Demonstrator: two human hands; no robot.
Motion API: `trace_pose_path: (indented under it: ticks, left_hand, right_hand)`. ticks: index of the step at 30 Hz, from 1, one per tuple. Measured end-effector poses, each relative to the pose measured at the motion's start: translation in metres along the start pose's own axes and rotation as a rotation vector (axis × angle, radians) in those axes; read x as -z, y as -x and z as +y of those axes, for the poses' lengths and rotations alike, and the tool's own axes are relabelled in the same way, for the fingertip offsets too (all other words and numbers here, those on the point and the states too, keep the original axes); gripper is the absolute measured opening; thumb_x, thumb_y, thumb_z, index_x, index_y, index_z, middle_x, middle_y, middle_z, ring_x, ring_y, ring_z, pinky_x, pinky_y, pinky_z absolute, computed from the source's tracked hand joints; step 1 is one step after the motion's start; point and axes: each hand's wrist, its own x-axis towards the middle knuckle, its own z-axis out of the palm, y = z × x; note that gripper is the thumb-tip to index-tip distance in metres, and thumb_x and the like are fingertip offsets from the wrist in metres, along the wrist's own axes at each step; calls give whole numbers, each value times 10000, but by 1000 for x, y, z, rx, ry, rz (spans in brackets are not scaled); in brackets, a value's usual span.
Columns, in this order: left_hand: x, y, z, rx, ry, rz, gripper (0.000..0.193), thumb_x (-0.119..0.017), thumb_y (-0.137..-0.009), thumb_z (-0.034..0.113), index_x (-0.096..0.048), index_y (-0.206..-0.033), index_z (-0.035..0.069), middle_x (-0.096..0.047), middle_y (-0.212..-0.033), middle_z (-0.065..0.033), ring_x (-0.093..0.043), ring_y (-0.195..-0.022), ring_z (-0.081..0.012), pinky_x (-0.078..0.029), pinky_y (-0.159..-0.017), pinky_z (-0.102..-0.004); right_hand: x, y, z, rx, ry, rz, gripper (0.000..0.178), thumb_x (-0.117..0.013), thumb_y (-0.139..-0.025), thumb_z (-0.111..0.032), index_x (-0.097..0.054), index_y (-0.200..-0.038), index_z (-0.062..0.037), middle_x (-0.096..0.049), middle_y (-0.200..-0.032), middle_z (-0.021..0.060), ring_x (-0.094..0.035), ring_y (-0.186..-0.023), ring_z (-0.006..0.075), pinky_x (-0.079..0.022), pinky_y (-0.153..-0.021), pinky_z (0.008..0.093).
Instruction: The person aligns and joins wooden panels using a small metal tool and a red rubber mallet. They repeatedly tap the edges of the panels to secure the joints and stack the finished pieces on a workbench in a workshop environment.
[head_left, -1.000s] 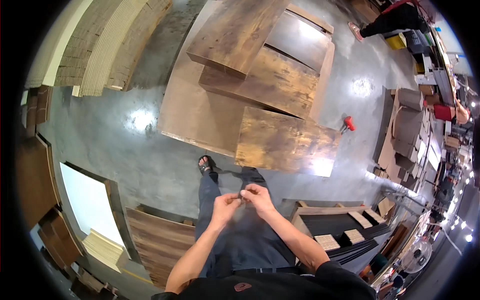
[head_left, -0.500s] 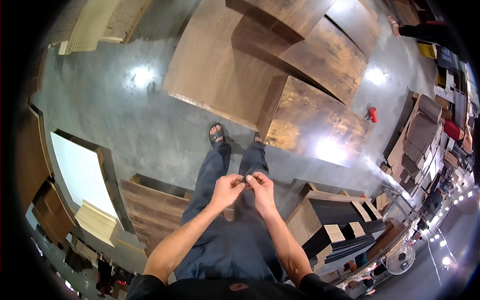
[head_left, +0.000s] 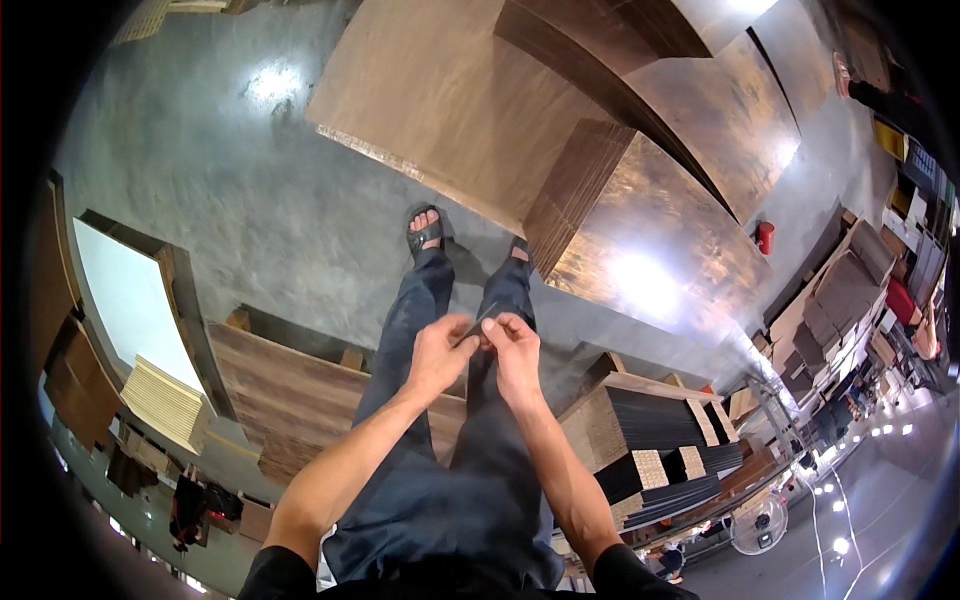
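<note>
Both hands meet in front of my legs, fingertips close together. My left hand (head_left: pixel 440 354) is curled in a pinch, its fingers slightly blurred. My right hand (head_left: pixel 513 352) pinches with thumb and forefinger right beside it. Between them sits a small, thin, dark piece (head_left: pixel 482 322); its kind I cannot make out. Beyond my feet lies a large brown wood-grain board (head_left: pixel 430 110). A pile of glossy brown panels (head_left: pixel 655 235) stands on its right part, the near corner by my right foot.
A red cylindrical object (head_left: pixel 765 238) stands on the floor beyond the panels. Wood-grain planks (head_left: pixel 285 375), a white panel (head_left: pixel 135 290) and cream strips (head_left: pixel 168 402) lie left. Dark stacked boards (head_left: pixel 665 425) and a fan (head_left: pixel 759 523) are right. A person in red (head_left: pixel 905 305) is far right.
The view has shifted, so the panels sit further up and right. My hands stay together at the small dark piece, with the left fingers moving.
</note>
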Motion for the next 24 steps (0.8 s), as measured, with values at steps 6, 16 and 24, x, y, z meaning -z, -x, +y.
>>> trace_pose_path:
  ticks: [6,16,24]
  left_hand:
    - [-19,-16,9,-332,-306,100,428,-684,-797,2,-614,-1213,-65,-670,-1042,-250,-621,-989,-414,-505,-871,-443]
    - [-73,-5,-48,-130,88,301,360,-515,-869,-55,-588,-1221,-61,-692,-974,-244,-672,-958,-362,-522,-857,-412]
    - [-130,-31,-93,174,565,505,133,-646,-885,99,-701,-911,-20,-704,-890,-143,-641,-816,-295,-501,-782,-377]
  right_hand:
    - [-4,-22,1,39,142,59,68,-695,-902,-75,-651,-891,-25,-620,-785,-19,-527,-689,55,-416,-630,215]
    - [25,-27,-25,123,856,-211,177,-689,-911,-99,-683,-1044,17,-690,-912,31,-610,-812,75,-504,-746,236]
    - [48,-93,-115,1262,1649,-422,291,-679,-813,34,-683,-1091,-51,-675,-1022,97,-593,-952,256,-466,-848,361]
